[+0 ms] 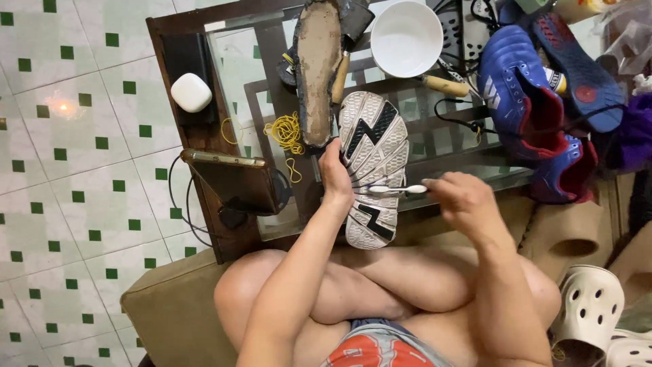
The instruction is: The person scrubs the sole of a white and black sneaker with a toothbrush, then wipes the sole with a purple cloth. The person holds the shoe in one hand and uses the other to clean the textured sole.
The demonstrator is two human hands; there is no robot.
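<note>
Head view: left hand point(336, 178) grips white shoe sole point(372, 170) tread-up, steadying it; right hand point(463, 199) pinches toothbrush point(397, 189) across it.

A single head-worn camera looks steeply down from above the seated person's bare crossed legs, facing forward onto the dark wooden glass-topped bench point(204, 136). The view is close, within arm's reach of the bench, with green-and-white tiled floor point(75, 204) left of it.

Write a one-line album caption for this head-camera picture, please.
Left hand grips a white shoe sole while the right hand holds a toothbrush across it, above a cluttered glass table.
</note>
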